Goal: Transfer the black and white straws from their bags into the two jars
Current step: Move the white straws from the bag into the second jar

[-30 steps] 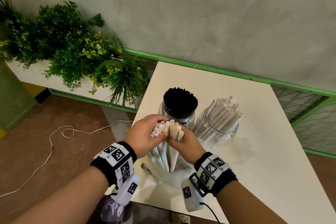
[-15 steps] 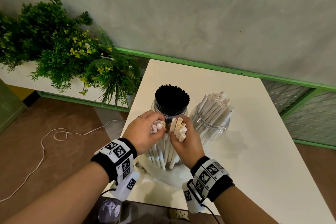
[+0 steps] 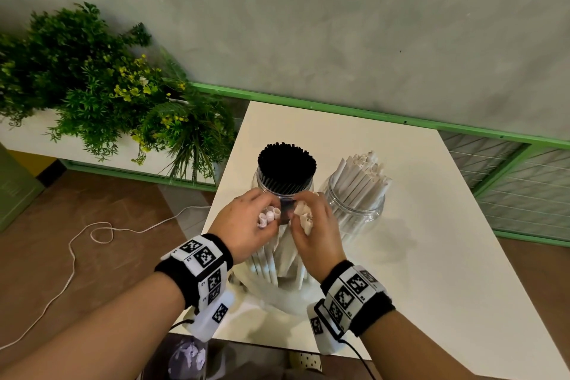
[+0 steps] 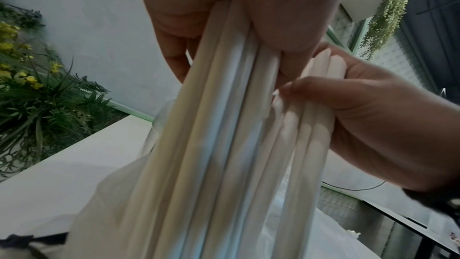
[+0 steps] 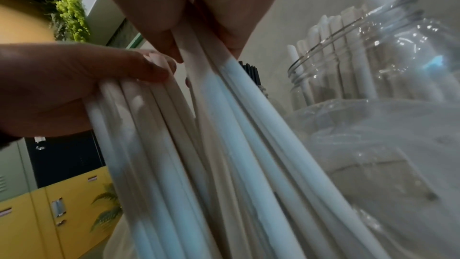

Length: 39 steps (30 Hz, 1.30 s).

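white paper-like straws (image 3: 279, 251) stand bunched in a thin clear bag (image 3: 283, 293) at the near edge of the worktop (image 3: 431, 225), just in front of the jar of black straws (image 3: 287, 170) and beside the jar of white straws (image 3: 357, 191). the left hand (image 3: 243, 225) is clenched round one cluster near its upper ends, and the right hand (image 3: 314, 225) pinches a second cluster the same way, so each grip is closed on part of the bundle and the two parts spread a little at the top. they look very light and fairly stiff along their length, yet thin-walled, so a hard squeeze would probably flatten them. smooth sides mean single straws may slide out of a loose hold, and the flimsy bag will likely cling and lift with them. judging by this, the best hold is round the upper part of a modest cluster, firm but not crushing, with the other hand keeping the bag down. the white jar already looks well filled, so the cluster would need threading in at an angle.
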Available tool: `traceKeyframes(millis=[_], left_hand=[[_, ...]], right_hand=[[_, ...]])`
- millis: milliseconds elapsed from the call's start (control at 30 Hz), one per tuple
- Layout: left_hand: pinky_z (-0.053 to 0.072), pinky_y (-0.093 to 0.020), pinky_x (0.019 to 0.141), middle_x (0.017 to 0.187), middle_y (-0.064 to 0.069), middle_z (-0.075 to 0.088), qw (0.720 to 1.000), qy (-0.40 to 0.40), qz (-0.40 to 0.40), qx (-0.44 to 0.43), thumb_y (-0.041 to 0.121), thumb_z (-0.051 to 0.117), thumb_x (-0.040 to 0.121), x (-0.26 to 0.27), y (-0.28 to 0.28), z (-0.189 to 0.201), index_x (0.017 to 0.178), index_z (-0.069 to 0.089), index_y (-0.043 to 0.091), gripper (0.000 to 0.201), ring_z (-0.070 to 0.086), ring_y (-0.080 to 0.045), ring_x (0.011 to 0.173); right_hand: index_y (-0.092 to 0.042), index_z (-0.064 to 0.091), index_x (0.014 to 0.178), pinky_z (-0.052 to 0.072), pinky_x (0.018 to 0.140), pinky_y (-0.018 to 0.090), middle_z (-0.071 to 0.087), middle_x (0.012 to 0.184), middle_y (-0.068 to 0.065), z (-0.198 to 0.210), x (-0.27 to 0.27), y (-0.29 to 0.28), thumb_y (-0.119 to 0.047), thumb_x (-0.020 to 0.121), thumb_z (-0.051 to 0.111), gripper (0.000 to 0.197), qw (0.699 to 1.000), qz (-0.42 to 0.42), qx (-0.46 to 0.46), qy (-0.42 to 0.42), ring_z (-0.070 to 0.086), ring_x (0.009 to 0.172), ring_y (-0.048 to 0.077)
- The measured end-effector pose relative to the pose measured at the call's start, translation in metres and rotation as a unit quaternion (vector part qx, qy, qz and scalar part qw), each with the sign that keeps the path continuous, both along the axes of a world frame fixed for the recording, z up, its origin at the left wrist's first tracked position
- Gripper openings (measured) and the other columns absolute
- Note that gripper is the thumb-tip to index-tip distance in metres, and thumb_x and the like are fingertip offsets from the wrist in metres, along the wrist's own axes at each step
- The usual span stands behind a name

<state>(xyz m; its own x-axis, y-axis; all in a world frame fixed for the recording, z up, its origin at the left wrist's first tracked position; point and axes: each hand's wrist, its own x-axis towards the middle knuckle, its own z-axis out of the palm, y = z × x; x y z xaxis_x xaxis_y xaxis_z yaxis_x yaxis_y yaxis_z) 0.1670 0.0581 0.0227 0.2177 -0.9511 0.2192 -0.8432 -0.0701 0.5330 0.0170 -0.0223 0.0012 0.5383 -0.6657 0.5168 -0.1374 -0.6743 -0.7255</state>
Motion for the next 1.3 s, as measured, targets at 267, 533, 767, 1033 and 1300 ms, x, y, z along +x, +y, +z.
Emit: traceKeyframes(millis=[267, 533, 767, 1033, 1300], left_hand=[[0.028, -0.005, 0.062, 0.091, 0.013, 0.047, 1.000, 0.020, -0.011, -0.011, 0.050, 0.036, 0.073, 0.000, 0.000, 0.001, 0.098, 0.057, 0.023, 0.043, 0.045, -0.008, 0.076], [0.028, -0.022, 0.060, 0.089, 0.014, 0.046, 1.000, 0.009, -0.006, -0.010, 0.051, 0.035, 0.073, -0.002, -0.007, 0.000, 0.096, 0.057, 0.025, 0.041, 0.048, -0.010, 0.075], [0.030, -0.025, 0.064, 0.091, 0.015, 0.046, 1.000, 0.008, 0.002, -0.008, 0.053, 0.035, 0.072, -0.001, -0.006, -0.002, 0.097, 0.056, 0.027, 0.041, 0.048, -0.010, 0.076], [0.027, -0.011, 0.059, 0.091, 0.017, 0.046, 1.000, 0.018, 0.007, -0.012, 0.052, 0.036, 0.071, -0.002, -0.003, -0.001, 0.095, 0.055, 0.028, 0.039, 0.048, -0.010, 0.076], [0.028, -0.007, 0.059, 0.090, 0.016, 0.046, 1.000, 0.019, 0.008, -0.007, 0.052, 0.035, 0.072, -0.002, -0.003, 0.002, 0.095, 0.055, 0.028, 0.039, 0.045, -0.007, 0.073]], right_hand=[[-0.045, 0.041, 0.117, 0.046, 0.087, 0.016, 0.060, 0.111, 0.014, -0.002, -0.029, -0.009, -0.005, 0.091, 0.051, 0.049, 0.995, -0.035, 0.084, -0.037, 0.064, 0.101, 0.008], [-0.030, 0.043, 0.109, 0.047, 0.094, 0.050, 0.058, 0.100, -0.010, 0.077, -0.033, -0.034, 0.006, 0.090, 0.045, 0.041, 0.976, -0.061, 0.099, -0.185, 0.069, 0.093, 0.023], [-0.018, 0.037, 0.113, 0.049, 0.084, 0.058, 0.046, 0.102, 0.005, 0.158, -0.053, -0.081, 0.009, 0.092, 0.044, 0.035, 0.950, -0.084, -0.035, -0.298, 0.067, 0.090, 0.037], [-0.030, 0.041, 0.110, 0.050, 0.088, 0.055, 0.050, 0.104, 0.002, 0.108, -0.056, -0.092, -0.001, 0.092, 0.045, 0.035, 0.953, -0.180, -0.004, -0.245, 0.069, 0.091, 0.028], [-0.033, 0.039, 0.112, 0.048, 0.087, 0.029, 0.047, 0.114, 0.024, 0.076, -0.047, -0.094, 0.000, 0.090, 0.043, 0.039, 0.963, -0.167, -0.029, -0.208, 0.063, 0.097, 0.016]])
